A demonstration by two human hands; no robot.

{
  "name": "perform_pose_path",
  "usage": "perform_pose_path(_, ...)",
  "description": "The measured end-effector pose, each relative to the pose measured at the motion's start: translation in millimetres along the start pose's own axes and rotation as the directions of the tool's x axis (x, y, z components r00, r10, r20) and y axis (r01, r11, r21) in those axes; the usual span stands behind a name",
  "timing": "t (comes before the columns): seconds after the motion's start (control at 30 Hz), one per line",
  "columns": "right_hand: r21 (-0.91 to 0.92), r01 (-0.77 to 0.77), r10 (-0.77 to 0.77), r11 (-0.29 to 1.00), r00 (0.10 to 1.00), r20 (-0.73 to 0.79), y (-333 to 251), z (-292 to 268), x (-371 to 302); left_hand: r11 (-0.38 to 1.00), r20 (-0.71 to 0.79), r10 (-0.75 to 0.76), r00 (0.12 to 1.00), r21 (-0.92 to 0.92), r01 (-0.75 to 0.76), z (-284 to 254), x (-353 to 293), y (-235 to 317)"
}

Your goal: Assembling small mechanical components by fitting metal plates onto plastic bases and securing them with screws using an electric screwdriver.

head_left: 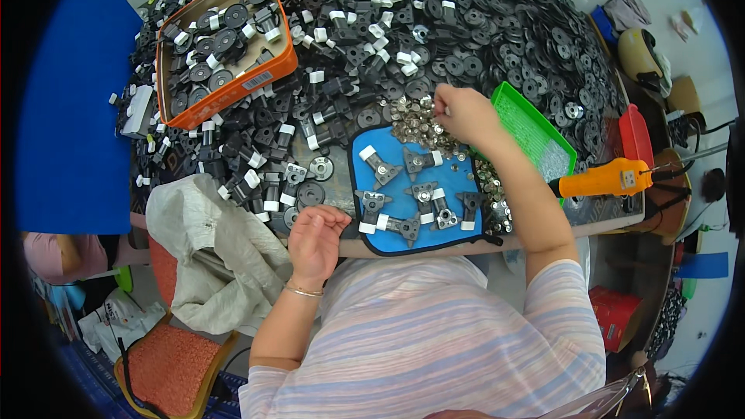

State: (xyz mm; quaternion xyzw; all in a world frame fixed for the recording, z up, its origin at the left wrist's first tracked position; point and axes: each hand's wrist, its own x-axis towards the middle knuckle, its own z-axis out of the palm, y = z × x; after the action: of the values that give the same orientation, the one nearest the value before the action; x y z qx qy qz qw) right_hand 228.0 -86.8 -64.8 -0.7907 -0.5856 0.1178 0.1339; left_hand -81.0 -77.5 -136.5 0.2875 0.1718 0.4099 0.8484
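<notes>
Lying by pinched R hand [469, 115], metal pcs [417, 127], L hand [317, 245] curled nr mat [461, 177], grip contents unclear

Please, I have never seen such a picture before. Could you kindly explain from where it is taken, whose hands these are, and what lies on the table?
There is no machine here, just a person working barehanded. The picture comes from a wide fisheye camera worn on the head, looking down, so edges bend and the wearer's striped shirt shows below.

The right hand is at a pile of small metal parts; whether it holds one cannot be seen. The left hand is loosely curled near the table's front edge, with nothing visible in it.

On a blue mat lie several black-and-white pieces. Beyond is a large heap of mostly black parts, with an orange tin at left; a green tray is at right.
</notes>
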Motion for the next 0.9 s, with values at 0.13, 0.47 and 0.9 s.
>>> perform_pose_path(0.13,-0.242,0.043,0.037,0.969,0.948,0.317,-14,-21,-35,1.0,-0.004,0.0,1.0,0.014,0.001,-1,-1,1)
perform_pose_path(0.47,-0.349,0.17,-0.129,0.922,0.982,0.136,-7,2,-61,1.0,0.018,-0.014,1.0,0.026,0.014,1,0,2)
perform_pose_path(0.9,0.34,0.024,-0.14,0.94,0.937,0.321,-31,2,-70,0.999,0.029,0.015,0.999,0.042,-0.016,-1,0,-1)
